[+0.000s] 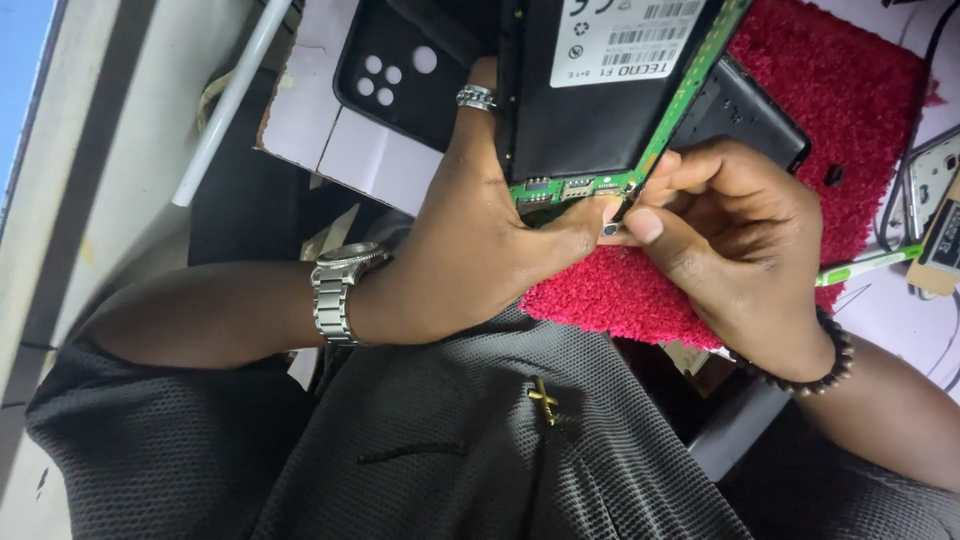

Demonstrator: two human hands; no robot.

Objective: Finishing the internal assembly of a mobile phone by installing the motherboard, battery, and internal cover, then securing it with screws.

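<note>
Green circuit board (640, 165) shows along the exposed edge of an opened phone (585, 95), which sits at roughly 12 o'clock in the head view, its dark battery face up and bearing a white label. The phone is raised over a red pile mat (850, 130) that fills the 2 o'clock sector.

Left hand (480, 245): wrapped round the phone's near-left side, fingers closed along the edge, thumb pressed against the lower corner of the board. A silver ring (477, 97) sits on one finger and a metal wristwatch (340, 290) on the wrist at 9 o'clock.

Right hand (730, 235): at 3 o'clock from the left hand, fingers curled tight together, thumb and forefinger pinching at the board's lower corner. A small dark item appears to be held at the pinch; its kind cannot be told from this view. A dark bead bracelet (830, 365) circles that wrist. The two thumbs touch.

Surroundings: a black phone back cover (400, 75) with round camera openings lies at 11 o'clock on white paper; a second dark cover (745, 110) lies on the mat just beside the phone; a green-and-white pen-like tool (865, 265) lies at the mat's 4 o'clock edge. Grey knit garment (450, 440) fills 6 o'clock.
</note>
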